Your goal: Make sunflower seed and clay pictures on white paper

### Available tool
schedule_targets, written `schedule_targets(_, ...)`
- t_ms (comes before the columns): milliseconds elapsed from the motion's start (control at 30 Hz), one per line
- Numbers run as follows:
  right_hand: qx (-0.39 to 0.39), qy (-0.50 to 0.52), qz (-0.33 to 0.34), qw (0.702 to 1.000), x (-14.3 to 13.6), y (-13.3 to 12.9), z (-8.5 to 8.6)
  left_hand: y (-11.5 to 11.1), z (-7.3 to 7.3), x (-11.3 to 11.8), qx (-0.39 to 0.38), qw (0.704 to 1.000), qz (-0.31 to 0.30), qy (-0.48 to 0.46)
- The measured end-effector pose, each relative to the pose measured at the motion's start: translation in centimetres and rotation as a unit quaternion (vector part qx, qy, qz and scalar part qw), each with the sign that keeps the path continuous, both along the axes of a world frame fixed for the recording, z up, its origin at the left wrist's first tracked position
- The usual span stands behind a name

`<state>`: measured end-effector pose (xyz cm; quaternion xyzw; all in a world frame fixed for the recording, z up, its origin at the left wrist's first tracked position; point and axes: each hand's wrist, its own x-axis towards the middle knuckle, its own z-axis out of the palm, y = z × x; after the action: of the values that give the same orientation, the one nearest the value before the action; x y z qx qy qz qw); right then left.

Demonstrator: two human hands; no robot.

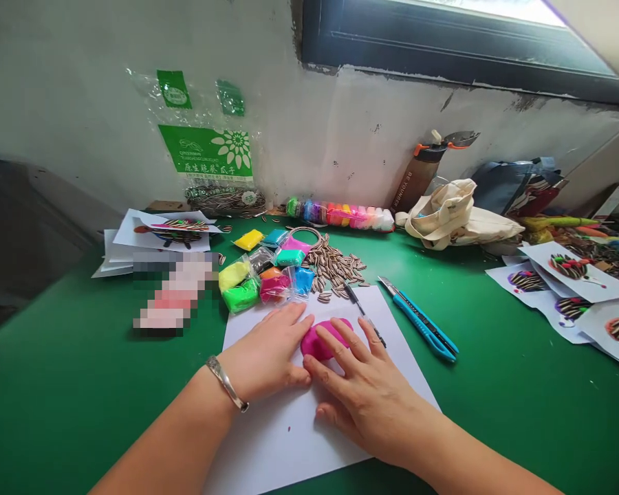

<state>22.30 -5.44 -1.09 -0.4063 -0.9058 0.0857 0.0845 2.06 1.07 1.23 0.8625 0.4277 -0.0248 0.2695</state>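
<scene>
A flattened magenta clay piece (317, 344) lies on a white sheet of paper (289, 440) on the green table (124, 392). My right hand (366, 385) rests over its right part, fingers spread, fingertips on the clay. At the clay's left edge is my left hand (273, 350), flat on the paper with its fingers stretched out and a silver bracelet at the wrist. A black pen (364, 313) lies on the paper's upper right, beyond my right fingertips. Packets of coloured clay (242, 295) and a pile of striped seeds (333, 265) sit behind the paper.
Right of the paper lies a blue box cutter (423, 323), blade showing. Decorated paper sheets (572, 275) are at the right, others (159, 234) at the left. Along the wall stand a seed bag (216, 165), a clay pack (340, 214), a brown bottle (417, 175) and a cloth bag (454, 220).
</scene>
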Motion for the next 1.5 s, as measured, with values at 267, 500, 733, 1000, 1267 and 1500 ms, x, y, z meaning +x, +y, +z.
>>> schedule_targets(267, 0.003, -0.007, -0.010, 1.000, -0.1, 0.2, 0.0, 0.1, -0.3, 0.1, 0.010, 1.000, -0.005, -0.005)
schedule_targets(500, 0.012, -0.019, -0.002, 1.000, -0.3, 0.3, -0.6, -0.1, -0.3, 0.0, 0.002, 1.000, -0.005, -0.013)
schedule_targets(733, 0.050, -0.030, -0.009, 0.998, -0.2, 0.6, -1.7, 0.0, -0.3, 0.0, 0.009, 0.999, -0.006, -0.041)
schedule_targets(1000, 0.028, -0.036, -0.040, 0.998, -1.1, 0.9, -1.6, 0.0, -0.3, 0.0, 0.010, 0.998, 0.001, -0.062)
schedule_targets(1267, 0.046, -0.031, -0.084, 0.995, 0.4, 1.7, -1.6, 0.1, -0.3, -0.1, 0.015, 0.999, -0.008, -0.040)
schedule_targets(1500, 0.037, -0.024, -0.045, 0.998, -0.6, 1.6, -1.4, 0.2, -0.2, 0.0, 0.012, 0.999, -0.008, -0.046)
